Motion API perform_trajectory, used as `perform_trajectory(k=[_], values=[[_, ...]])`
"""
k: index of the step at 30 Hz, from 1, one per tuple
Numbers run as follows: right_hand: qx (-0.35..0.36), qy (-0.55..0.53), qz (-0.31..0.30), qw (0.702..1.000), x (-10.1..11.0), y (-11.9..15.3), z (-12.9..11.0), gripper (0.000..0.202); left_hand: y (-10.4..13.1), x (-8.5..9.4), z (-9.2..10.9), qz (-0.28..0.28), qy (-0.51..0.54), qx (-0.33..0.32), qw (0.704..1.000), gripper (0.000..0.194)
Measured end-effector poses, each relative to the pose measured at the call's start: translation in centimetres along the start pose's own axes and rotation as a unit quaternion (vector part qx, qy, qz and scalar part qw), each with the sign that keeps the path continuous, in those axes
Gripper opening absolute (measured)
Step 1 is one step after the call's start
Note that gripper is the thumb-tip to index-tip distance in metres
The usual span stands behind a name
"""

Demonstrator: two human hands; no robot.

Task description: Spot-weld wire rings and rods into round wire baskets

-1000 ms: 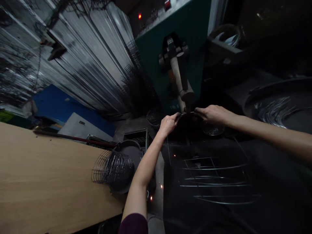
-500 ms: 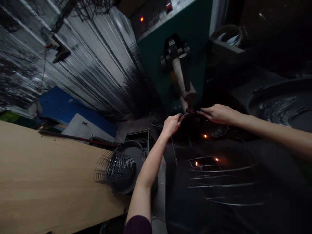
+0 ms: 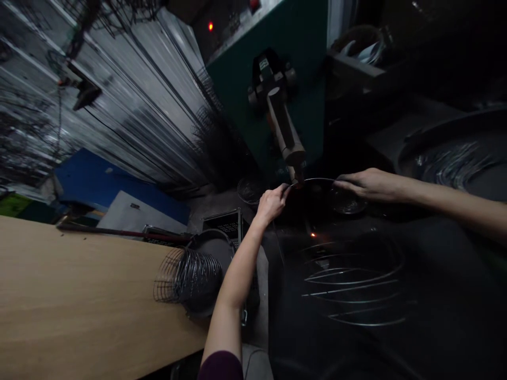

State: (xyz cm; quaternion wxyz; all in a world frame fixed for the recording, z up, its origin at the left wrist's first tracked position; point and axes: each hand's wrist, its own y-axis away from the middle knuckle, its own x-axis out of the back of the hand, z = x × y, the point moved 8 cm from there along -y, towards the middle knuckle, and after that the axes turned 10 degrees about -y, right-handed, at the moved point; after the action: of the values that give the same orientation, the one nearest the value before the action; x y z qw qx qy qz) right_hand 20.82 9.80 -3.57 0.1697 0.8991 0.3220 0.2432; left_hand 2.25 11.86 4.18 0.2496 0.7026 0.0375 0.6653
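My left hand (image 3: 272, 203) is closed on one part of a thin curved metal wire (image 3: 318, 179), just left of the tip of a welding machine's arm (image 3: 293, 153). Farther right, the fingers of my right hand (image 3: 365, 183) pinch the same wire. Between the hands the wire arcs past the machine's tip and seems to touch it. Below, several curved wires (image 3: 356, 285) show over a dark surface; whether they join the held wire, I cannot tell. An orange spark (image 3: 312, 235) glows beneath the tip.
A wire coil-like stack of rings (image 3: 194, 274) sits by a dark round stool or pan (image 3: 214, 245) at left. A wooden board (image 3: 79, 295) fills the lower left. The machine's green body (image 3: 309, 100) rises ahead. At right, a large round tub (image 3: 412, 153) holds shiny wires.
The sparks have dwindled from several to one lower down. My hands are farther apart, with more wire showing between them. The view has shifted slightly.
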Motion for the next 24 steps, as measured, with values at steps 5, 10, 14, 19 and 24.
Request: perform_trajectory(k=[5,10,14,19,24], values=[[-0.023,-0.016,-0.013,1.000,-0.2,0.7,0.5,0.044,0.0,0.1,0.2,0.011,0.003,-0.005,1.000,0.028],[-0.003,-0.033,0.011,0.999,-0.7,0.0,0.4,0.045,0.4,0.5,0.0,0.016,-0.017,0.011,1.000,0.027],[0.018,-0.023,0.023,0.999,-0.8,-0.3,-0.1,0.047,0.7,0.5,-0.5,0.008,-0.014,0.020,1.000,0.027],[-0.007,-0.077,0.001,0.997,0.0,0.1,0.5,0.046,0.4,0.3,-0.7,0.005,0.005,0.007,1.000,0.029],[-0.003,-0.060,-0.011,0.998,-0.2,1.1,0.3,0.040,1.0,1.2,0.1,0.014,0.012,0.037,0.999,0.025]])
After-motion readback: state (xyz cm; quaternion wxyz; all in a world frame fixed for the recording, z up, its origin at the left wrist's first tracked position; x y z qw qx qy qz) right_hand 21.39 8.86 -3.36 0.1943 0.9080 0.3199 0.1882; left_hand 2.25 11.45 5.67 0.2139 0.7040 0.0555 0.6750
